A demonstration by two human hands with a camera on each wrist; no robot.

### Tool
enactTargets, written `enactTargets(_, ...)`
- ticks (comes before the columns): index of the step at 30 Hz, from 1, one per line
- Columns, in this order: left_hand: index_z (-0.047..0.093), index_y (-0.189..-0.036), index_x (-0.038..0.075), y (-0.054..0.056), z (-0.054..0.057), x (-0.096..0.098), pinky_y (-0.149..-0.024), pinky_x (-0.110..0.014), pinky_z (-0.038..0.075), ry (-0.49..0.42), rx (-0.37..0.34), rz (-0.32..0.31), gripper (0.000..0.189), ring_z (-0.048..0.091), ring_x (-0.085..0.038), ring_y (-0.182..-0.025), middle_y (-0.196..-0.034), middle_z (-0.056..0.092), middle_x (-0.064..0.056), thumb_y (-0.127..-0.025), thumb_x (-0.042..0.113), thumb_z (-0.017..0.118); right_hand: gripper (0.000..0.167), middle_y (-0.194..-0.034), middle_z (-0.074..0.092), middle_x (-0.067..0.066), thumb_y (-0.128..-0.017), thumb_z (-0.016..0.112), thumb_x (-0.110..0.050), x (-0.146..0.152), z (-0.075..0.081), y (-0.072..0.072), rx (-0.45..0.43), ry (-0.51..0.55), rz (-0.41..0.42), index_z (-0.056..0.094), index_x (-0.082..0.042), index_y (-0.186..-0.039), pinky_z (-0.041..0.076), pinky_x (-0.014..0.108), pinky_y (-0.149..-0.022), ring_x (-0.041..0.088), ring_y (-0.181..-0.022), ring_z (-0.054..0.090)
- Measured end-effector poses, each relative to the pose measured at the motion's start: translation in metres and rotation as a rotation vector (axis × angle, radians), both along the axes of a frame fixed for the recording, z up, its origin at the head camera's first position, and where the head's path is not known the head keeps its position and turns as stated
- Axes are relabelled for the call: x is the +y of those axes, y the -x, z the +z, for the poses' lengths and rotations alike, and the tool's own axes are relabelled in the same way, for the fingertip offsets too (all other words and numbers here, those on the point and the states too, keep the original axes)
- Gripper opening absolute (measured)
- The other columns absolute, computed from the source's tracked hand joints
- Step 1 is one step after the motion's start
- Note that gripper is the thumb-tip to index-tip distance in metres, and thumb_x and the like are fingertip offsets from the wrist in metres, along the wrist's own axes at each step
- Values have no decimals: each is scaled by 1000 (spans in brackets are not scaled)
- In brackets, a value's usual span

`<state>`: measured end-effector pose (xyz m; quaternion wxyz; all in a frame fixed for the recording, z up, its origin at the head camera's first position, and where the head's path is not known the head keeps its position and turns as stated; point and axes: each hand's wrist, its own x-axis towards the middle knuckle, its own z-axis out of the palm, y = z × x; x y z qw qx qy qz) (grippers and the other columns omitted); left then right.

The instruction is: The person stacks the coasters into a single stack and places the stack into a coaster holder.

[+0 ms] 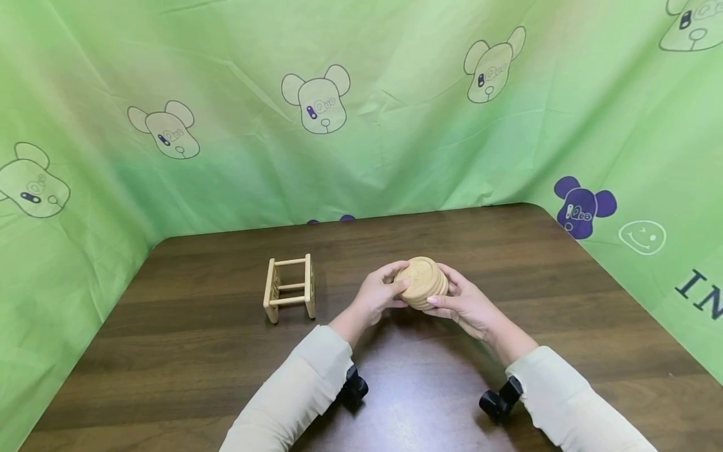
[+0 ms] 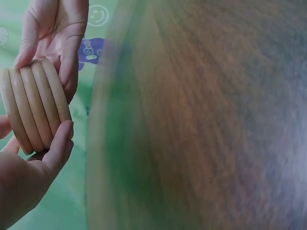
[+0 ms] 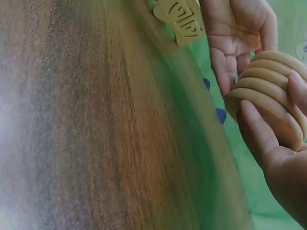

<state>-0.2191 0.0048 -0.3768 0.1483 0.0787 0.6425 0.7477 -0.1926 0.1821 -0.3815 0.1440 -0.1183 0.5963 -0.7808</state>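
Note:
A stack of several round wooden coasters [image 1: 419, 279] is held up over the table between both hands. My left hand [image 1: 371, 296] grips the stack from its left side, thumb on the top face and fingers beneath. On the other side my right hand [image 1: 471, 312] grips the edges with thumb and fingers. The left wrist view shows the coasters [image 2: 36, 103] side-on, pressed together and tilted. In the right wrist view the stack [image 3: 271, 88] sits slightly fanned, with fingers hiding part of it.
A small wooden rack [image 1: 287, 301] with bars and cut-out side panels stands on the brown wood table [image 1: 198, 351], left of the hands. Its patterned side panel [image 3: 182, 19] shows in the right wrist view. Green printed cloth [image 1: 248, 169] hangs behind and beside the table.

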Motion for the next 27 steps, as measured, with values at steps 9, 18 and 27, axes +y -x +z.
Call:
enactTargets(9, 48, -121, 1, -2, 8, -18, -65, -41, 48, 10, 97, -33, 39, 55, -16, -78, -112, 50, -15, -83, -2, 53, 73, -112, 42, 13, -77, 54, 14, -17, 9, -3, 43, 5, -16, 10, 3, -135, 44, 39, -76, 19, -91, 55)
enactTargets(18, 44, -124, -2, 1, 19, -44, -65, -38, 48, -22, 131, -59, 42, 56, -16, -72, -113, 45, -17, -83, -2, 53, 72, -128, 21, 32, -80, 47, 15, -35, 22, 2, 55, 38, 35, 6, 2, -137, 43, 42, -77, 20, -92, 54)
enactTargets(27, 43, -124, -3, 5, 30, -77, -72, -40, 46, 38, 154, -41, 43, 53, -17, -84, -116, 46, -20, -82, -4, 53, 70, -130, 21, 32, -80, 43, 17, -65, 30, 11, 46, 51, 67, 7, 0, -137, 41, 45, -79, 23, -93, 53)
